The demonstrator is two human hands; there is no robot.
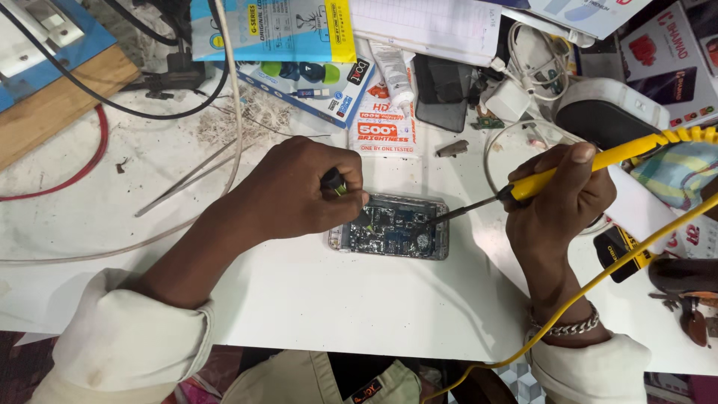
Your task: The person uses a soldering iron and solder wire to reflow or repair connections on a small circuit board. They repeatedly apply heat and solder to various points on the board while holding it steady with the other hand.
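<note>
While the opened phone [393, 236] lies flat, circuit side up, near the front of the white table [314, 299], the right hand [557, 202] is clenched around a yellow-handled soldering iron [553, 178], its dark tip touching the phone's right part. The left hand [295, 191] pinches a small black tool [334, 182] with a yellow-green mark, its end down at the phone's left part. Metal tweezers [187, 179], a white tube [393, 67] and printed boxes [314, 82] lie behind, well apart from the phone.
</note>
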